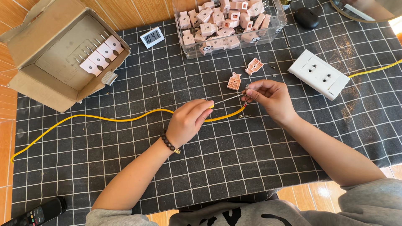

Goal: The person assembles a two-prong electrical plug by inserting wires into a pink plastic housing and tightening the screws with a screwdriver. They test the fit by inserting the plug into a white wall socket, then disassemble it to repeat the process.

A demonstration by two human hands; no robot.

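Covering most of a wooden floor [8, 104], a black grid-patterned mat [234, 150] serves as the work surface. At its centre, the left hand [188, 121] pinches a yellow cable [104, 119] whose bared wire ends reach the right hand [270, 96], fingers closed on them. Two open plug halves [243, 74] lie just beyond, at twelve o'clock. A clear tub of plugs [234, 27] sits farther up, a white socket block [319, 74] at two o'clock, a cardboard box [54, 50] at ten.

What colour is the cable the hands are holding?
Yellow: the cable runs across the black grid-patterned mat, clearest in the head view.
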